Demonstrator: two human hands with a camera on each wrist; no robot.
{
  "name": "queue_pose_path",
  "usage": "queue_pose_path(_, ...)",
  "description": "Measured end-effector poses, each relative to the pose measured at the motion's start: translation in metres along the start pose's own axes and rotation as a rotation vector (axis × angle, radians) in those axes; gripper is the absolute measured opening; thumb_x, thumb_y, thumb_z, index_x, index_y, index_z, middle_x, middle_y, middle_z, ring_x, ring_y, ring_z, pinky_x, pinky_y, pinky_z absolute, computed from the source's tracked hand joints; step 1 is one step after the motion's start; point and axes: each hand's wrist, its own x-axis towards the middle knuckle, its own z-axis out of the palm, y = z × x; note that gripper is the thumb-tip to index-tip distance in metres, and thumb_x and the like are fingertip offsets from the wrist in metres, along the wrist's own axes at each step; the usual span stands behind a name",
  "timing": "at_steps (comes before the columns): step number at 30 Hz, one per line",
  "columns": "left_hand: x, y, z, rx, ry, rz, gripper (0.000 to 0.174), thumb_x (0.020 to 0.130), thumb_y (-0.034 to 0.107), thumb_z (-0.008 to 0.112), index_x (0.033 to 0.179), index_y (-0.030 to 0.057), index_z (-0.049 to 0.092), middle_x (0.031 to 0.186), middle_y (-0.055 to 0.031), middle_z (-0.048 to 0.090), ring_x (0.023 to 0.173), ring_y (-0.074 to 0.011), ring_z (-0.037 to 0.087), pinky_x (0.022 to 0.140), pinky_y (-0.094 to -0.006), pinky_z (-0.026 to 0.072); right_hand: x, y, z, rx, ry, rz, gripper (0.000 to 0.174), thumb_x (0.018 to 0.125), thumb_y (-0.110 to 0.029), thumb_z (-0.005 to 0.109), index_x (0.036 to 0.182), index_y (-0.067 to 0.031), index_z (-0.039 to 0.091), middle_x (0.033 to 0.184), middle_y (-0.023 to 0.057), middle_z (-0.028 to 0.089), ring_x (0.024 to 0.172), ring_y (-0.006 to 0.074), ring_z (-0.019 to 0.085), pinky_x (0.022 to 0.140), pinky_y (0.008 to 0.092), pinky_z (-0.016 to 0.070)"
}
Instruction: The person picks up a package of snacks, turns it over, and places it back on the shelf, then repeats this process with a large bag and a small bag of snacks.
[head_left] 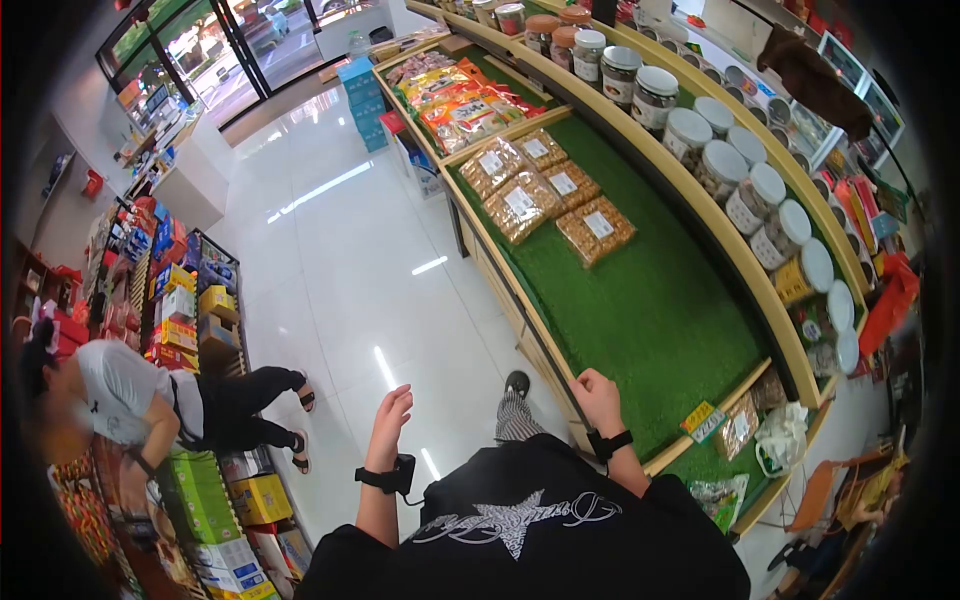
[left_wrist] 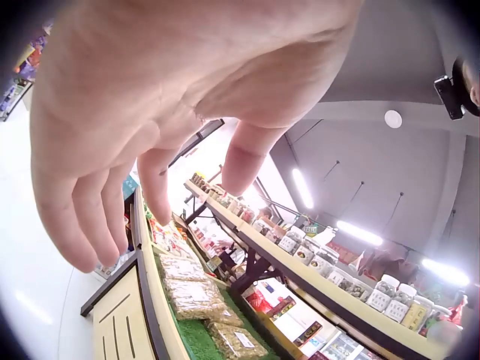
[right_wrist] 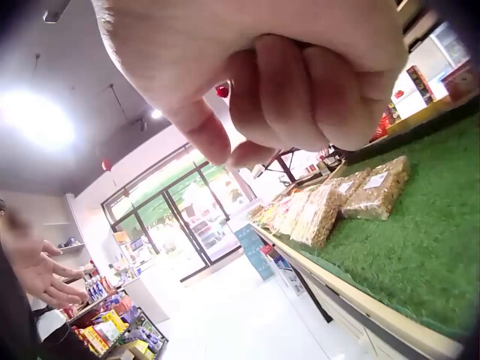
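The left hand (head_left: 390,420) hangs over the white floor, its fingers loosely bent and holding nothing; the left wrist view shows the fingers (left_wrist: 90,202) apart. Beside the wooden edge of the green-lined shelf, the right hand (head_left: 597,400) has its fingers curled in with nothing visible in them, as the right wrist view also shows (right_wrist: 300,97). Several clear packs of a brown, grainy food (head_left: 597,228) with white labels lie on the green mat (head_left: 640,330), beyond the right hand. Neither hand touches them.
Lidded jars (head_left: 722,165) line the raised shelf at the right. Orange bags (head_left: 470,110) fill the far bin. A person in a white shirt (head_left: 125,390) bends over goods at the left. Blue boxes (head_left: 362,100) stand stacked near the glass doors.
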Motion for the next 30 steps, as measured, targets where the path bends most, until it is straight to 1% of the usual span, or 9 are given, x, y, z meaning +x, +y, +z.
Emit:
queue_pose_path(2,0.032,0.015,0.006,0.041,-0.013,0.000,0.045,0.082,0.033,0.050,0.117,0.0060,0.047,0.110,-0.0078,0.049,0.106,-0.0203,0.044,0.090,-0.0336,0.0337,0.031,-0.010,-0.001,0.025,0.046,-0.069,0.015,0.076,-0.017,0.058,0.075,-0.0018,0.056,0.050,0.0048,0.048,0.044,0.0142,0.044,0.044,0.0292,0.0330)
queue_pose_path(3,0.048,0.026,0.010,0.072,-0.016,0.011,0.045,0.082,0.034,0.050,0.117,0.0063,0.047,0.111,-0.0076,0.049,0.105,-0.0196,0.044,0.090,-0.0334,0.0336,0.046,-0.019,-0.008,-0.013,-0.036,0.009,0.016,0.076,-0.017,0.059,0.082,-0.0027,0.058,0.063,0.0071,0.057,0.056,0.0180,0.054,0.052,0.0303,0.0405)
queue_pose_path(4,0.062,0.037,0.014,0.104,-0.021,0.020,0.045,0.082,0.034,0.050,0.117,0.0066,0.047,0.111,-0.0074,0.049,0.104,-0.0189,0.044,0.089,-0.0333,0.0334,0.061,-0.015,-0.008,-0.008,-0.034,0.015,0.016,0.076,-0.017,0.059,0.082,-0.0027,0.058,0.063,0.0071,0.057,0.056,0.0180,0.054,0.052,0.0303,0.0405)
queue_pose_path(6,0.087,0.068,0.026,0.114,-0.028,0.041,0.043,0.083,0.032,0.049,0.116,0.0059,0.048,0.113,-0.0070,0.049,0.107,-0.0173,0.042,0.090,-0.0332,0.0323,0.093,-0.004,-0.004,0.117,0.057,-0.151,0.020,0.076,-0.018,0.059,0.089,-0.0029,0.059,0.075,0.0093,0.062,0.069,0.0194,0.059,0.062,0.0305,0.0449)
queue_pose_path(7,0.098,0.085,0.033,0.117,-0.041,0.092,0.043,0.083,0.032,0.049,0.117,0.0059,0.048,0.114,-0.0083,0.049,0.108,-0.0181,0.041,0.090,-0.0332,0.0323,0.107,-0.006,-0.010,0.122,-0.010,-0.067,0.023,0.076,-0.019,0.060,0.093,-0.0032,0.059,0.086,0.0107,0.063,0.082,0.0217,0.060,0.072,0.0317,0.0458)
queue_pose_path(11,0.147,0.121,0.056,0.123,-0.057,0.156,0.043,0.083,0.031,0.049,0.118,0.0057,0.046,0.117,-0.0113,0.048,0.111,-0.0202,0.041,0.091,-0.0340,0.0316,0.157,0.003,-0.009,0.061,-0.071,0.006,0.026,0.079,-0.018,0.057,0.100,-0.0036,0.058,0.097,0.0112,0.061,0.096,0.0231,0.056,0.082,0.0343,0.0425)
queue_pose_path(19,0.230,0.140,0.090,0.242,-0.218,0.002,0.044,0.083,0.031,0.048,0.119,0.0059,0.046,0.115,-0.0080,0.048,0.109,-0.0175,0.042,0.092,-0.0335,0.0321,0.189,-0.018,-0.022,0.137,-0.071,0.080,0.027,0.082,-0.020,0.054,0.105,-0.0044,0.056,0.102,0.0109,0.060,0.096,0.0248,0.056,0.081,0.0355,0.0450)
queue_pose_path(23,0.292,0.153,0.110,0.288,-0.374,-0.021,0.044,0.080,0.030,0.054,0.117,0.0064,0.048,0.112,-0.0105,0.050,0.106,-0.0187,0.045,0.088,-0.0300,0.0343,0.196,-0.004,0.006,0.229,-0.070,0.169,0.027,0.082,-0.019,0.054,0.104,-0.0041,0.056,0.100,0.0115,0.061,0.094,0.0251,0.057,0.080,0.0337,0.0450)
queue_pose_path(30,0.400,0.211,0.155,0.385,-0.619,0.030,0.045,0.082,0.024,0.053,0.118,0.0000,0.044,0.116,-0.0154,0.049,0.108,-0.0210,0.045,0.091,-0.0292,0.0340,0.238,-0.054,0.019,0.183,0.044,0.238,0.026,0.081,-0.017,0.055,0.103,-0.0040,0.055,0.099,0.0125,0.061,0.094,0.0257,0.058,0.079,0.0316,0.0448)
